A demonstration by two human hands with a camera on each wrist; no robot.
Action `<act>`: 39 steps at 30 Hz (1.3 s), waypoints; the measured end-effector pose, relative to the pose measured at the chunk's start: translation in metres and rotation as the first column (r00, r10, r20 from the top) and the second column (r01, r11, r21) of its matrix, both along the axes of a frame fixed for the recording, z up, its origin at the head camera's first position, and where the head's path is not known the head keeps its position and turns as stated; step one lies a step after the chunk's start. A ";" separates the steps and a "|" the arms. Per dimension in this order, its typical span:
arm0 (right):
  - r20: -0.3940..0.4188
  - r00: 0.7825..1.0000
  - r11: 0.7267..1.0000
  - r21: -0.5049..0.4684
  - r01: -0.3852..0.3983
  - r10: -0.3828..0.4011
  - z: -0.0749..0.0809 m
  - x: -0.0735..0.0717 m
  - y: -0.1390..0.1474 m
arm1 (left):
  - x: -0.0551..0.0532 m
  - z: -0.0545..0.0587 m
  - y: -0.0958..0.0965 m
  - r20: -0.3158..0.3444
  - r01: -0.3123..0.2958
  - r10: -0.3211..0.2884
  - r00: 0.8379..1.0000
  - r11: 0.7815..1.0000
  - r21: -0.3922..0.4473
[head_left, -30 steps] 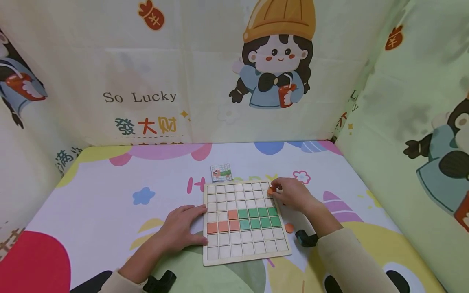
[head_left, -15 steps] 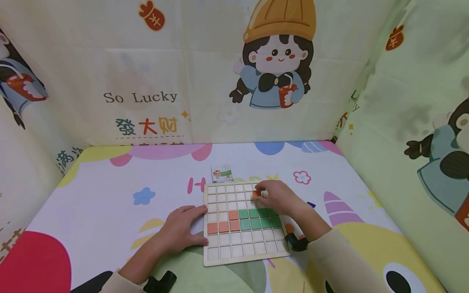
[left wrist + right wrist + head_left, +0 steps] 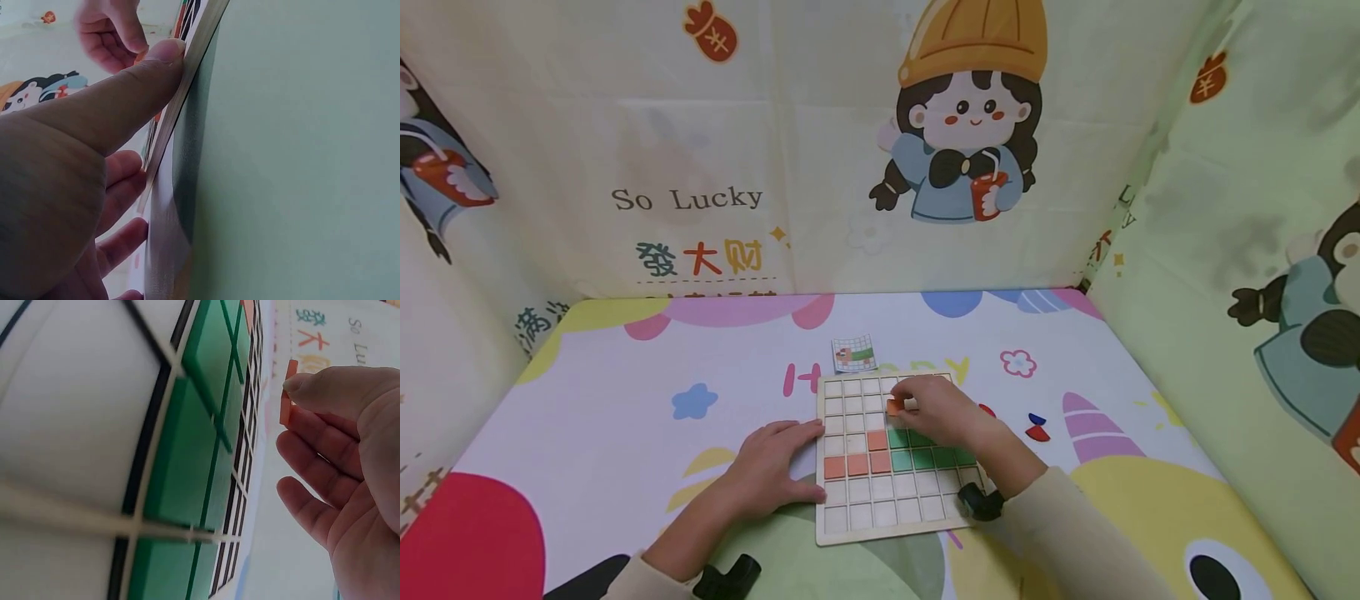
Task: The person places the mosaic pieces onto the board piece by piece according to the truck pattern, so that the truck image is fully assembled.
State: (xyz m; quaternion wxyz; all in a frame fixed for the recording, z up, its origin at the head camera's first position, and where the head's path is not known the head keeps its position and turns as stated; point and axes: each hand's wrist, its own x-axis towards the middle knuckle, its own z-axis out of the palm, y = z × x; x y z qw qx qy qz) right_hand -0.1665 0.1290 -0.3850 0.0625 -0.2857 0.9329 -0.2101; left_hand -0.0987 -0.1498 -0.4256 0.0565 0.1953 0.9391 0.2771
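Note:
A wooden grid board [image 3: 880, 510] lies on the table in the head view. My left hand [image 3: 775, 467] rests against its left edge, with the thumb near the front corner and the other fingers further back. Over the upper middle of the grid, my right hand [image 3: 943, 408] pinches an orange square tile [image 3: 288, 394] between thumb and index finger; the tile is apart from the board. Several orange tiles [image 3: 857, 465] fill cells at the left, and green tiles [image 3: 922, 459] sit to their right, partly covered by my right hand.
A small card [image 3: 853, 354] with a coloured grid picture lies behind the board. To the right, a blue piece [image 3: 1037, 419] and a red piece [image 3: 1037, 433] lie on the patterned cloth [image 3: 737, 358]. Printed cloth walls [image 3: 835, 150] enclose the table.
My right hand has moved left from the board's upper right corner to its upper middle with the orange tile. Blue and red pieces came into view at the right. The left hand stays put.

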 end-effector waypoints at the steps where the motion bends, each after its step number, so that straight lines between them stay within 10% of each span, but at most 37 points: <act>1: 0.003 1.000 1.000 0.005 -0.001 0.001 0.000 0.000 -0.002 | 0.000 0.000 0.000 -0.001 0.001 -0.001 1.000 1.000 0.000; 39: 0.029 0.999 0.990 0.131 -0.047 0.043 -0.008 0.002 -0.030 | 0.000 0.001 -0.001 -0.007 0.007 -0.007 1.000 1.000 0.008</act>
